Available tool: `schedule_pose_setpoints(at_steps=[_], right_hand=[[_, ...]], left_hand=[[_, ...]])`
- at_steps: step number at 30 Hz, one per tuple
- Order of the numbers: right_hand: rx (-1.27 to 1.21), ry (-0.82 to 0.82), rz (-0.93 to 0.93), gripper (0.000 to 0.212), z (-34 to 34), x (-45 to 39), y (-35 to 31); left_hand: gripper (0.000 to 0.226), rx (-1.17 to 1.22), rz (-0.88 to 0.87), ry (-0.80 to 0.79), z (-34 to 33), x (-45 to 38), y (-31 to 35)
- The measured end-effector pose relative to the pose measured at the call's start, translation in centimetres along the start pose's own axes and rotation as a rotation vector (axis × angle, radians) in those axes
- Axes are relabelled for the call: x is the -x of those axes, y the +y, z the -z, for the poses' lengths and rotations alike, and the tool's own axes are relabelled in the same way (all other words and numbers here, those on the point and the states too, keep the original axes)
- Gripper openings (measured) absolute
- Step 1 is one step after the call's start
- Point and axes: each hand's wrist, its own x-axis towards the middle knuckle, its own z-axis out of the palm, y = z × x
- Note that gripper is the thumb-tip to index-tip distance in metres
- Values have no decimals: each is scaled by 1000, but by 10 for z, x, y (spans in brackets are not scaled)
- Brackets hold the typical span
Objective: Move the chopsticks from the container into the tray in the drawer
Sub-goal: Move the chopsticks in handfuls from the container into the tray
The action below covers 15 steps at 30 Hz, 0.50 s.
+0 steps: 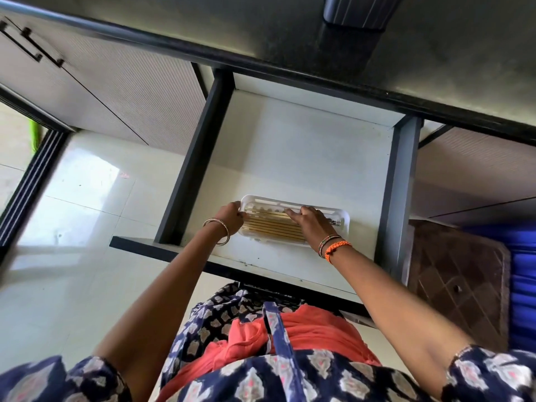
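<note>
A white plastic tray [342, 220] lies in the open white drawer [304, 158], near its front edge. Several wooden chopsticks [275, 226] lie side by side lengthwise in the tray. My left hand [230, 217] grips the tray's left rim. My right hand [309, 224] rests flat on the chopsticks, fingers spread and pointing left, covering their right part. The container is not in view.
The drawer has dark grey side rails [200, 158] and sticks out under a dark countertop [319, 39]. Closed cabinet fronts with a black handle [32, 42] are at left. Glossy white floor tiles [72, 213] lie below. A brown patterned object [455, 274] and something blue [525, 280] stand at right.
</note>
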Motion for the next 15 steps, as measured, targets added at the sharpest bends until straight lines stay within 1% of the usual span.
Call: schedule_pose_setpoints(at_steps=[1,2,5,6,12,15], right_hand=[[1,6,-14,19,1,2,0],[12,7,-7,20,0,3,1],[56,6,80,56,0,2,1],[60,18,94,59,1,2,0],[130,1,83,65,1,1,-2],[145,-13,97,61,2,-2,-5]], left_hand=[[27,7,1,-2,0,0,0],[26,16,2,-2,0,1,0],[25,31,8,5,0,2,0],[25,39,9,6,-1,2,0],[28,60,2,-3,-1,0,-1],[27,59,1,1,-2,0,-2]])
